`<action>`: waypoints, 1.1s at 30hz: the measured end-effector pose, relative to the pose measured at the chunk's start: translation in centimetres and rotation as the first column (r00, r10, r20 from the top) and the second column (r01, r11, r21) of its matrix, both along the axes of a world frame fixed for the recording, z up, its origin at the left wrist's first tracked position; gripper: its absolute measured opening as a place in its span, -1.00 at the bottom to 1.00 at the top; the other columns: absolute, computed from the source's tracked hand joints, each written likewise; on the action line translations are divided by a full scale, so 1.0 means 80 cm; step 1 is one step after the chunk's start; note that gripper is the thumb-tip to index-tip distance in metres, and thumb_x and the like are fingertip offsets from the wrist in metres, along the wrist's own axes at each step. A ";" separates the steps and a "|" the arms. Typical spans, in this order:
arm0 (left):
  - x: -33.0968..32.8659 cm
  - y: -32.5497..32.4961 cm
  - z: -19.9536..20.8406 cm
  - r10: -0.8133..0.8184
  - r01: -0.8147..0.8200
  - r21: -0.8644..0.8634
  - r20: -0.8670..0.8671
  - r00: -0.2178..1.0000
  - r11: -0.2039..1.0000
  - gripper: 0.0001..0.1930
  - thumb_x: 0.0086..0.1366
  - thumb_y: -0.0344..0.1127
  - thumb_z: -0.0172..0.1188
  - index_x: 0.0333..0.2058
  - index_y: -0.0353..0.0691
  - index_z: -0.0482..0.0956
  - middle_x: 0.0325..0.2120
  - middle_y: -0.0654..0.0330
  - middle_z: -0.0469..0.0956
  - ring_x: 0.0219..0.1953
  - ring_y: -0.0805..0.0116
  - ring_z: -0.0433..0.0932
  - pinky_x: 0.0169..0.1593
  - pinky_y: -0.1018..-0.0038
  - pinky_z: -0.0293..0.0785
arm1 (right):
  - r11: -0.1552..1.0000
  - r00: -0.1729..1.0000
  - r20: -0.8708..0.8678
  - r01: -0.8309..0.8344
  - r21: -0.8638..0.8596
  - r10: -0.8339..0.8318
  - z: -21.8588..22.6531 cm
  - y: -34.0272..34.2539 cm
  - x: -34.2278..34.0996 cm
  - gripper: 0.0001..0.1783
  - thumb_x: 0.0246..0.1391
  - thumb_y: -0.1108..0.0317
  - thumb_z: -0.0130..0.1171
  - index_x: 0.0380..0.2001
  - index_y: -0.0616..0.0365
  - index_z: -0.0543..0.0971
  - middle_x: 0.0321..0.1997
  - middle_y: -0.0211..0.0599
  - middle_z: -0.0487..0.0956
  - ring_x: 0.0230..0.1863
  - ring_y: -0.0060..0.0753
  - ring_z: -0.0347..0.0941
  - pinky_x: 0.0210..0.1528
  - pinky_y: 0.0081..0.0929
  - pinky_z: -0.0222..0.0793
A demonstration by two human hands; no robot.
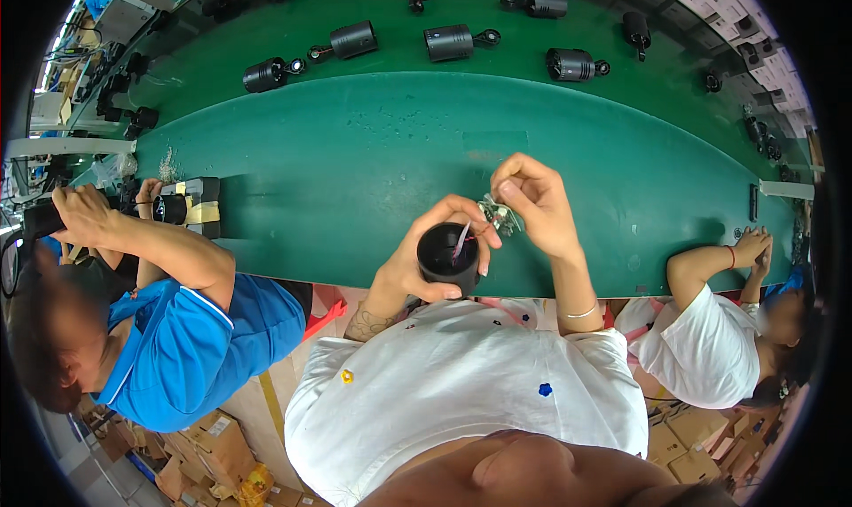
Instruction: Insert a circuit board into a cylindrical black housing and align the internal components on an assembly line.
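My left hand [401,272] is wrapped around a black cylindrical housing [440,257]. The housing's round mouth faces up, and thin wires, one pinkish, show inside it, along with a pale strip. Just to its right, my right hand [543,212] has thumb and forefinger pinched at a small tangled cluster of pale wires and metallic bits [501,216]. The cluster sits close to my left fingertips, above the green table [319,178]. Its exact parts are too small to tell.
Several black cylindrical units with ring-ended brackets, such as this one [448,42], lie on the conveyor belt [395,54] beyond the table. A co-worker in blue [195,329] works at left beside a taped block [204,207]; another in white [710,352] sits at right. Cardboard boxes [213,449] stand behind.
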State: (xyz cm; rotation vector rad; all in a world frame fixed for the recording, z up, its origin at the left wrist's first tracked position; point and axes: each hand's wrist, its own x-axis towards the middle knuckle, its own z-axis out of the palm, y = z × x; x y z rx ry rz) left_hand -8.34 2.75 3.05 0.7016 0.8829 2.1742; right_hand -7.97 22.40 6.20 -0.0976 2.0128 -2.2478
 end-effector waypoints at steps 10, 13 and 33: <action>0.008 0.013 0.005 -0.118 0.023 0.226 0.414 0.903 0.974 -0.13 -0.18 -0.45 0.42 0.12 -0.17 0.10 -0.26 -0.03 0.54 -0.34 0.20 0.57 -0.24 0.38 0.51 | 0.957 0.933 -0.215 0.286 -0.049 -0.289 -0.001 -0.003 0.013 -0.84 0.07 0.57 0.22 -0.59 0.29 0.58 -0.52 -0.40 0.55 -0.50 -0.63 0.32 -0.41 -0.72 0.25; 0.016 0.010 0.013 -0.100 0.067 0.112 0.329 0.939 0.992 -0.13 -0.17 -0.47 0.42 0.11 -0.15 0.06 -0.25 -0.05 0.55 -0.33 0.21 0.56 -0.23 0.39 0.51 | 0.923 0.890 -0.352 0.356 0.144 -0.288 -0.003 0.001 0.012 -0.82 0.08 0.55 0.21 -0.60 0.29 0.57 -0.52 -0.40 0.55 -0.51 -0.63 0.31 -0.42 -0.70 0.25; 0.017 0.015 0.005 0.201 -0.278 -0.273 -0.277 0.940 0.921 -0.10 -0.12 -0.49 0.48 0.09 -0.14 -0.01 -0.24 0.04 0.59 -0.27 0.27 0.54 -0.11 0.39 0.46 | 0.763 0.883 0.380 0.440 -0.474 -0.274 -0.031 -0.042 0.029 -0.87 0.13 0.47 0.25 -0.47 0.27 0.66 -0.50 -0.34 0.57 -0.40 -0.55 0.40 -0.38 -0.61 0.34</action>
